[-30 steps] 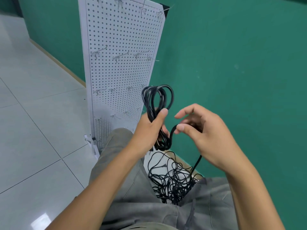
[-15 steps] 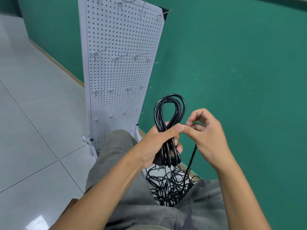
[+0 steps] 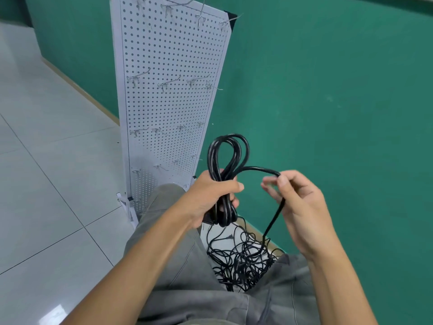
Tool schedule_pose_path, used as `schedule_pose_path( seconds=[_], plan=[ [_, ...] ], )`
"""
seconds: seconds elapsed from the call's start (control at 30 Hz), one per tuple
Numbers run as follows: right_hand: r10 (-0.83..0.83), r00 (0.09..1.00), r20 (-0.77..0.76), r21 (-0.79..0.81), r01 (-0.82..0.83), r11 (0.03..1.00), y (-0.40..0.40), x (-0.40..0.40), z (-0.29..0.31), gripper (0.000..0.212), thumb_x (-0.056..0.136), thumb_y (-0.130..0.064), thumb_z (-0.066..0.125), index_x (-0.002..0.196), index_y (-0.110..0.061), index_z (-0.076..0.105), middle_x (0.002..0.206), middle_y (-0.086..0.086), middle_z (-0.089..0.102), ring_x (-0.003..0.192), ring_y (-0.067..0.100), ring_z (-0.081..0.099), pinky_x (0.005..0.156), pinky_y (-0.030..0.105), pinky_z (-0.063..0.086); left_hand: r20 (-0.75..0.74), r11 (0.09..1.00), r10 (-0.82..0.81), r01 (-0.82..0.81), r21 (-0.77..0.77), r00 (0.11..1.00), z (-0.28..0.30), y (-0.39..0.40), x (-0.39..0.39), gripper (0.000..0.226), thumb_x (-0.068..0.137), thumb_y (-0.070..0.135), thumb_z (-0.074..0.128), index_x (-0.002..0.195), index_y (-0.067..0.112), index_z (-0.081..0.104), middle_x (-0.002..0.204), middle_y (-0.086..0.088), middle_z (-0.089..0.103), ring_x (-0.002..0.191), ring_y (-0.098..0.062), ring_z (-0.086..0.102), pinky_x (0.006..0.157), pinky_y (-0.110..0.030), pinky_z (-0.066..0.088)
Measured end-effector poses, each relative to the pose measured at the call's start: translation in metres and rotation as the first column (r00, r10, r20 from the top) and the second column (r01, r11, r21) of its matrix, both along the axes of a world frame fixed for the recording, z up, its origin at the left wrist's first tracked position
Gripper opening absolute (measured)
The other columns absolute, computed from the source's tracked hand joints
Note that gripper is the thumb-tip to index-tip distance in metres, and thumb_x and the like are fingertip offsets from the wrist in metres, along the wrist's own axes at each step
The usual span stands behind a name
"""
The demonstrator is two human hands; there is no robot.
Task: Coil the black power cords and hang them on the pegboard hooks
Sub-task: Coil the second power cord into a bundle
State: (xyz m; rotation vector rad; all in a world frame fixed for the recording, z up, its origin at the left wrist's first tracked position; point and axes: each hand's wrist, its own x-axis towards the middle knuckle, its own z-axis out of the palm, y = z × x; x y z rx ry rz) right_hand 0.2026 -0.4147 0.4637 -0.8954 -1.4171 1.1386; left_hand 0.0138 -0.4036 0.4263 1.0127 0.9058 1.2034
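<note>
Head view: green wall (image 3: pixel 328 90), tiled floor (image 3: pixel 46 184); both hands grip cord (image 3: pixel 228 160)

We find no readable text, label, brand, number or sign anywhere — not on white perforated metal pegboard (image 3: pixel 171 95), not on coiled black power cord (image 3: pixel 226 158).

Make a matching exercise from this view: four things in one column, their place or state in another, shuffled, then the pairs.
Things:
1. coiled cord
2. tangled cords
3. pegboard hooks
4. loose cord section

States:
A. bare, nothing hanging
B. pinched by the right hand
C. gripped in the left hand
D. heaped on the floor between the knees

Pairs: 1-C, 2-D, 3-A, 4-B
</note>
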Motion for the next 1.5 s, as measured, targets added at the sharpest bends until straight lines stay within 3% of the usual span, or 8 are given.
schedule_pose_path(
  seconds=[0.27, 0.4, 0.5, 0.73, 0.9, 1.13, 1.37, 1.5],
  plan=[
    [-0.162, 0.952, 0.259, 0.153, 0.125, 0.98, 0.003, -0.029, 0.022, 0.022, 0.099, -0.041, 0.059, 0.079, -0.032, 0.064, 0.138, -0.02, 0.055, 0.14, 0.007, 0.047, 0.117, 0.048, 0.037, -0.124, 0.989, -0.109, 0.12, 0.091, 0.986, -0.003, -0.009, 0.033, 0.006, 0.1, 0.007, 0.059, 0.094, 0.005, 0.06, 0.072, -0.009, 0.059, 0.064, -0.022, 0.065, 0.072, -0.04, 0.05],
    [-0.169, 0.955, 0.244, 0.19, 0.124, 0.974, 0.003, -0.038, 0.023, 0.024, 0.106, -0.024, 0.052, 0.083, -0.02, 0.057, 0.11, -0.012, 0.069, 0.124, -0.012, 0.051, 0.102, 0.021, 0.039, -0.226, 0.972, -0.075, 0.122, 0.203, 0.971, -0.001, -0.008, 0.034, 0.017, 0.1, 0.01, 0.059, 0.114, 0.013, 0.068, 0.088, -0.02, 0.065, 0.079, -0.019, 0.063, 0.078, -0.038, 0.052],
    [-0.233, 0.939, 0.252, 0.254, 0.169, 0.952, 0.007, -0.045, 0.019, 0.021, 0.108, -0.025, 0.049, 0.089, -0.019, 0.056, 0.093, -0.006, 0.066, 0.094, 0.004, 0.061, 0.089, 0.031, 0.047, -0.252, 0.964, -0.108, 0.164, 0.21, 0.962, 0.001, -0.007, 0.029, 0.023, 0.1, 0.006, 0.059, 0.091, 0.025, 0.069, 0.076, 0.016, 0.066, 0.072, -0.001, 0.058, 0.072, -0.019, 0.047],
    [-0.197, 0.954, 0.227, 0.205, 0.15, 0.967, 0.011, -0.047, 0.018, 0.028, 0.108, -0.018, 0.046, 0.123, -0.041, 0.05, 0.109, -0.002, 0.077, 0.094, 0.017, 0.074, 0.09, 0.033, 0.056, -0.126, 0.94, -0.213, 0.239, 0.244, 0.969, 0.003, -0.015, 0.026, 0.027, 0.101, 0.008, 0.062, 0.128, 0.01, 0.066, 0.12, -0.004, 0.074, 0.118, -0.013, 0.065, 0.105, -0.031, 0.05],
    [-0.107, 0.947, 0.303, 0.082, 0.086, 0.993, 0.02, -0.039, 0.019, 0.024, 0.107, -0.029, 0.049, 0.126, -0.025, 0.063, 0.119, -0.003, 0.073, 0.1, 0.017, 0.074, 0.088, 0.032, 0.058, -0.027, 0.927, -0.363, 0.363, 0.094, 0.932, -0.005, -0.018, 0.03, 0.01, 0.102, 0.014, 0.061, 0.093, 0.009, 0.06, 0.069, -0.009, 0.064, 0.071, -0.027, 0.069, 0.073, -0.039, 0.06],
    [0.231, 0.933, -0.277, -0.295, -0.311, 0.904, 0.024, -0.027, 0.013, 0.043, 0.094, -0.027, 0.062, 0.132, -0.007, 0.059, 0.133, 0.014, 0.067, 0.117, 0.034, 0.068, 0.092, 0.042, 0.059, 0.072, 0.884, -0.465, 0.467, -0.006, 0.882, -0.007, -0.024, 0.038, 0.026, 0.092, 0.025, 0.073, 0.067, 0.021, 0.067, 0.053, -0.002, 0.055, 0.052, -0.017, 0.062, 0.087, -0.049, 0.048],
    [0.117, 0.975, -0.191, -0.285, -0.169, 0.943, 0.027, -0.026, 0.011, 0.011, 0.098, -0.021, 0.06, 0.096, -0.01, 0.062, 0.084, 0.003, 0.059, 0.077, 0.021, 0.066, 0.072, 0.031, 0.06, 0.077, 0.882, -0.467, 0.47, -0.025, 0.881, -0.017, -0.016, 0.035, 0.039, 0.08, 0.034, 0.086, 0.093, 0.007, 0.061, 0.058, -0.005, 0.058, 0.055, -0.02, 0.065, 0.088, -0.056, 0.052],
    [0.096, 0.992, -0.082, -0.257, -0.115, 0.96, 0.034, -0.024, 0.018, 0.015, 0.104, -0.02, 0.057, 0.095, -0.009, 0.061, 0.081, 0.003, 0.055, 0.073, 0.022, 0.061, 0.067, 0.032, 0.057, 0.131, 0.88, -0.473, 0.473, 0.031, 0.871, -0.012, -0.014, 0.033, 0.051, 0.063, 0.048, 0.095, 0.081, 0.014, 0.062, 0.061, -0.006, 0.058, 0.057, -0.022, 0.064, 0.064, -0.034, 0.056]
  ],
)
